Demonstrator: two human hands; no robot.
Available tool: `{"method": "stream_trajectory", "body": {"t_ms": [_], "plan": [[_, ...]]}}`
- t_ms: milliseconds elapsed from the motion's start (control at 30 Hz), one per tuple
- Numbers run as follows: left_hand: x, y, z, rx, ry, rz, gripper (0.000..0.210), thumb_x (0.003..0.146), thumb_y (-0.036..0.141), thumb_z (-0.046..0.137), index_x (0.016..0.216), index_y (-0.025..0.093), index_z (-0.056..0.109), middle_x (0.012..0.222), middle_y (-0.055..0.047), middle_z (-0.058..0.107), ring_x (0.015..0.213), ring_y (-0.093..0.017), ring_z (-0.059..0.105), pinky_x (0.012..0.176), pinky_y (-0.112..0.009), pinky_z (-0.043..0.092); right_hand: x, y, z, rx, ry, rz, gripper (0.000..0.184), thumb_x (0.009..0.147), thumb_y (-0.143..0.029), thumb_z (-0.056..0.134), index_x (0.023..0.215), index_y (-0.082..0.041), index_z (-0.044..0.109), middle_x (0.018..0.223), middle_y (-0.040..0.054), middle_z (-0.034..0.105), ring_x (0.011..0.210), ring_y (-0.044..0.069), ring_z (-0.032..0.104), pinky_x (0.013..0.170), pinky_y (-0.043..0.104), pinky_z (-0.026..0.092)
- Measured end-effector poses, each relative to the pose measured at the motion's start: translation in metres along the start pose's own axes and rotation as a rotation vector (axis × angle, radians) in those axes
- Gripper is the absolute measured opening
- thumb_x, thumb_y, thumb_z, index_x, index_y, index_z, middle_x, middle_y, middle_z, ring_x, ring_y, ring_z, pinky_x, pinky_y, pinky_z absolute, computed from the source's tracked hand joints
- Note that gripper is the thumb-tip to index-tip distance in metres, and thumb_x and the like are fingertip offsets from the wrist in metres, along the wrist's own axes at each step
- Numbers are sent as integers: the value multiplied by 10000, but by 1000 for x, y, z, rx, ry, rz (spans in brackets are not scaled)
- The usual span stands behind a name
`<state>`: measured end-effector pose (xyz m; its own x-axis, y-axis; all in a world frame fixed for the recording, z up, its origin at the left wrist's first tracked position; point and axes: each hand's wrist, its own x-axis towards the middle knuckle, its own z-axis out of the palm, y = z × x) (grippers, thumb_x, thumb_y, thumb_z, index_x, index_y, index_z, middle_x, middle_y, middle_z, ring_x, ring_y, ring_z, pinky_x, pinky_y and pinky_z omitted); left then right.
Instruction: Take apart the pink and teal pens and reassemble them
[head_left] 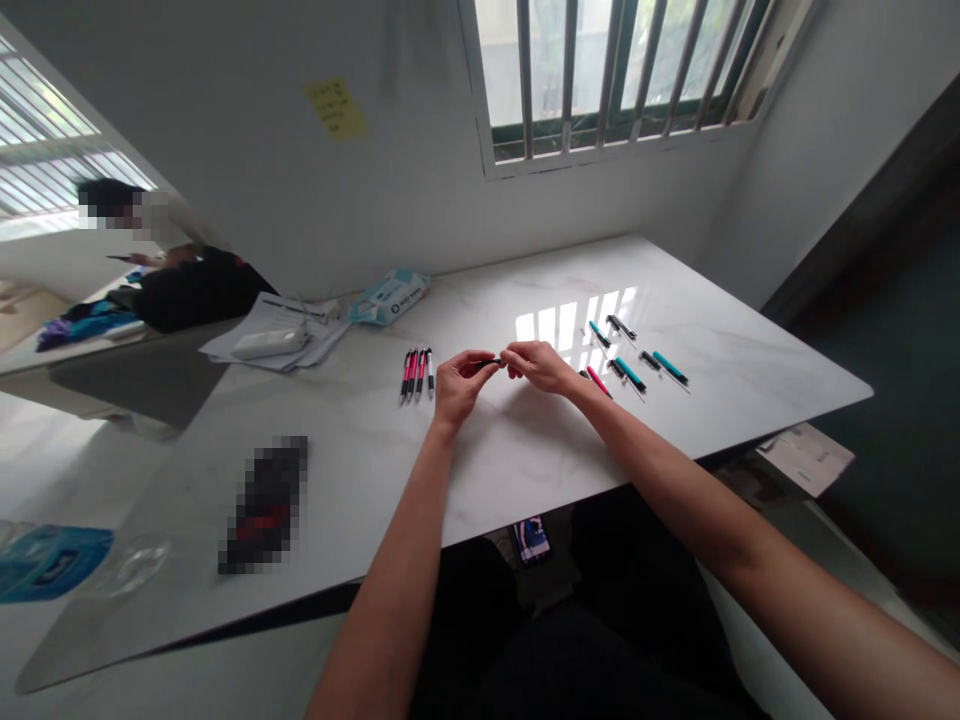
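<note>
"Lying side by side at left, three slim red-and-black pens (412, 376) and one pale pen with a black grip (430, 371) line up on a white, marble-patterned tabletop (360, 430)."

"How would they handle?"

"Light and stiff, by the look of them, and apt to roll if nudged. Mid-barrel seems the place to take hold."

"And next along?"

"Just right of the row, a bare left hand (455, 386) closes thumb and forefinger in a pinch on a slender black piece (487, 364), which bridges the gap between the two hands, near the tabletop. Its detail is too small to make out."

"An awkward thing to grip?"

"Probably light and rigid, offering little surface. If smooth, it could slip or twist, so fingertip pads near either end, pulling straight rather than bending, look the safer choice."

"The other hand?"

"A bare right hand (537, 366) draws thumb and forefinger together on the piece's right end; its remaining fingers curl under, partly hidden. How hard either hand squeezes, I cannot tell."

"And at far right?"

"Beside the right wrist rests a bright red, narrow barrel (599, 382). Beyond it lie short teal cylinders (631, 374), small black parts (650, 361) and thin whitish rods. The rods look the most easily bent, best lifted at mid-length; the cylinders, likely stiff, suit a grip around the middle."
</note>
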<state>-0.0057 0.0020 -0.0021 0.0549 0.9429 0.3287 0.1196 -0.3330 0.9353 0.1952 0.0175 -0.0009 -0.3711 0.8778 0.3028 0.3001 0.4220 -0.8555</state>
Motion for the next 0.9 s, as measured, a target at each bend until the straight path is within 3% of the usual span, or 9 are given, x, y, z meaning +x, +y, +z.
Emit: {"method": "stream_trajectory", "body": {"t_ms": [167, 367, 500, 600, 767, 900], "plan": [[2, -6, -1, -48, 15, -40, 416, 687, 465, 954, 952, 176, 813, 994, -101, 813, 916, -224, 753, 901, -360, 609, -3, -1, -5, 34, 29, -54, 288, 994, -474, 612, 925, -210, 705, 799, 11, 731, 758, 158, 650, 736, 270, 477], [0, -4, 2, -286, 43, -157, 526, 669, 427, 962, 1105, 221, 752, 1025, -52, 786, 945, -175, 751, 914, -326, 598, -1, -1, 6, 80, 24, 7, 460, 970, -635, 633, 809, -205, 658, 717, 14, 710, 657, 148, 613, 664, 271, 459], [-1, 1, 0, -442, 48, -254, 452, 735, 417, 932, 1101, 256, 722, 1082, -38, 777, 976, -160, 761, 923, -305, 605, -2, -8, 4, 93, 20, -10, 458, 943, -653, 680, 845, -206, 688, 762, 29, 748, 699, 160, 661, 675, 272, 484], [1, 2, -5, -522, 80, -300, 423, 767, 403, 925, 1111, 275, 714, 1058, -18, 770, 962, -161, 773, 872, -286, 615, -6, -10, -21, -8, 135, -5, 349, 937, -562, 726, 947, -213, 727, 830, 43, 782, 747, 181, 706, 701, 291, 519], [7, 1, -9, -592, 158, -370, 417, 772, 348, 931, 1114, 271, 706, 964, 3, 752, 881, -131, 768, 764, -226, 610, -11, 10, -103, -388, 344, 149, 180, 951, -341, 729, 1023, -187, 786, 905, 83, 813, 788, 206, 736, 785, 338, 554], [6, 2, -5, -569, 115, -391, 441, 747, 296, 946, 1111, 250, 701, 968, -6, 763, 895, -137, 775, 822, -246, 626, -12, 35, -151, -744, 286, 389, 200, 927, -234, 751, 1099, -153, 815, 1000, 142, 825, 867, 243, 757, 866, 362, 561]]}}
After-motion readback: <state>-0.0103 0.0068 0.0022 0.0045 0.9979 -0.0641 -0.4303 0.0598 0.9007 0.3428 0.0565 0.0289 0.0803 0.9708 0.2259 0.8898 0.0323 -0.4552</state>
